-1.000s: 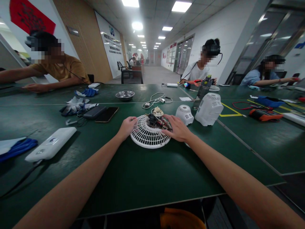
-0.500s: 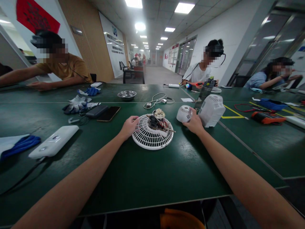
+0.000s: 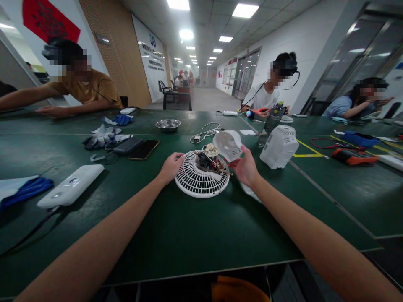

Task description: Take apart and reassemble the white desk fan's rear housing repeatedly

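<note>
A round white fan grille (image 3: 197, 184) lies on the green table, with a bared fan motor (image 3: 209, 159) and its wires on top. My left hand (image 3: 171, 167) grips the grille's left rim, fingers closed at the edge. In my right hand (image 3: 247, 167) is a white vented motor cover (image 3: 227, 144), tilted so that its hollow inside shows, just above and right of the motor. Further right stands a white plastic fan housing (image 3: 279, 147). A pale thing lies partly hidden beneath my right wrist.
A steel bowl (image 3: 168, 125) and a coiled white cable (image 3: 206, 132) are behind the grille. A phone (image 3: 144, 150), gloves (image 3: 100, 138) and a white power bank (image 3: 71, 186) lie left. Right are a bottle (image 3: 270, 123) and an orange multimeter (image 3: 354, 156). Several people sit around the table.
My right hand has lifted the motor cover off the table, brought it left toward the motor and turned its hollow side into view. My left hand stays at the grille.
</note>
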`<action>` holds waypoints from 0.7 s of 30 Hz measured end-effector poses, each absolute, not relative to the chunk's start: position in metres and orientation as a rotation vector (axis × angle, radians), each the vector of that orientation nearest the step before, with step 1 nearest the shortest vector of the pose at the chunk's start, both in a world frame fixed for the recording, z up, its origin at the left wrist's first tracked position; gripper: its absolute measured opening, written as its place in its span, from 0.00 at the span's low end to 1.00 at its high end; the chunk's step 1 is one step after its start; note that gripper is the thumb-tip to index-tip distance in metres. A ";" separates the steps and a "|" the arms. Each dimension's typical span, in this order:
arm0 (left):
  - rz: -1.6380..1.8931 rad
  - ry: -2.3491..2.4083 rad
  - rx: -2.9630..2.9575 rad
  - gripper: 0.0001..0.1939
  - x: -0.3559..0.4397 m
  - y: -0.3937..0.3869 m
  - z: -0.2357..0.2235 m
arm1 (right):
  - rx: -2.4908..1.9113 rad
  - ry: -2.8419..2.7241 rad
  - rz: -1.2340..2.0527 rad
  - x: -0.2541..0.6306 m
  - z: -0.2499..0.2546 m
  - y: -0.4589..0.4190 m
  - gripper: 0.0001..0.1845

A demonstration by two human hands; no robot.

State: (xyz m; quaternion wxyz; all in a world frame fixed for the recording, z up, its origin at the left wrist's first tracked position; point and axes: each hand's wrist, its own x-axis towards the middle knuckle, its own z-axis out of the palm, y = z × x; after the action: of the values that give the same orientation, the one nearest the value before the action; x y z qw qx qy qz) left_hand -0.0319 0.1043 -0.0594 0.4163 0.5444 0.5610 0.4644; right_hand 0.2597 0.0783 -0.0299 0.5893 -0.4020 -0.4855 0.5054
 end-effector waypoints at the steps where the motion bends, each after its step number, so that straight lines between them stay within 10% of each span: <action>1: 1.163 1.411 1.368 0.17 -0.032 0.104 -0.059 | -0.900 -1.129 1.161 0.251 -0.029 0.074 0.29; 10: 1.162 1.405 1.382 0.19 -0.031 0.100 -0.056 | -0.824 -1.640 0.767 0.234 -0.023 0.049 0.46; 21: 1.156 1.415 1.387 0.19 -0.030 0.101 -0.057 | -0.880 -1.924 0.325 0.243 -0.026 0.053 0.40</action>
State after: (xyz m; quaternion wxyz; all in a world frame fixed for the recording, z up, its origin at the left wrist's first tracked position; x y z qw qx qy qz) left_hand -0.0305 0.1011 -0.0567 0.4109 0.5511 0.5624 0.4595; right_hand 0.2432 0.0534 -0.0264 0.4801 -0.3606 -0.7885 0.1331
